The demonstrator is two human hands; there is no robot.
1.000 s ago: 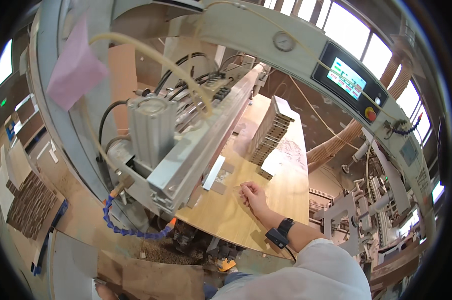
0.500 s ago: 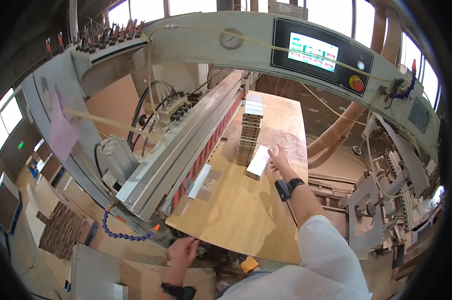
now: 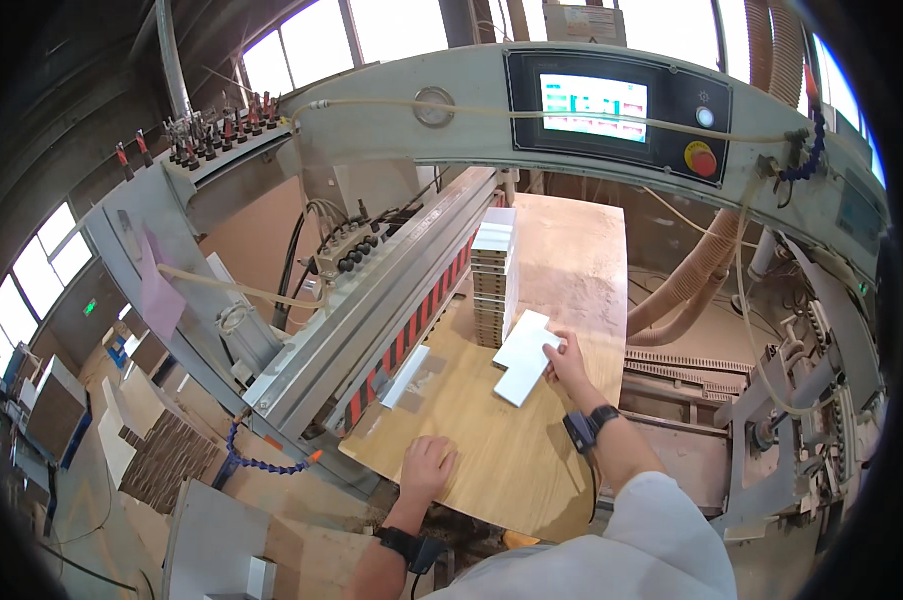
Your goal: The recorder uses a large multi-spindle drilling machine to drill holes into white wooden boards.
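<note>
My right hand point(image 3: 565, 360) grips the right edge of a white rectangular panel point(image 3: 526, 374), thumb on its top face. This panel lies slanted against or partly over another white panel point(image 3: 524, 336); which of the two is on top I cannot tell. Just behind them rises a tall stack of white-topped panels point(image 3: 492, 292), with rows of holes along the brown edges facing me. My left hand point(image 3: 428, 466) rests on the near left part of the wooden tabletop point(image 3: 491, 450), fingers loosely stretched and nothing in them.
A long machine beam point(image 3: 371, 300) with a red-and-black striped edge runs along the table's left. Close to it lies a narrow white strip point(image 3: 405, 377). An arched frame with a lit screen point(image 3: 594, 104) and a red button point(image 3: 703, 162) spans overhead. Ribbed hoses point(image 3: 686, 270) hang at right.
My right hand has come nearer and taken hold of a white panel, now angled beside the other. My left hand has moved up from below the table's edge onto its top. The view has shifted slightly.
</note>
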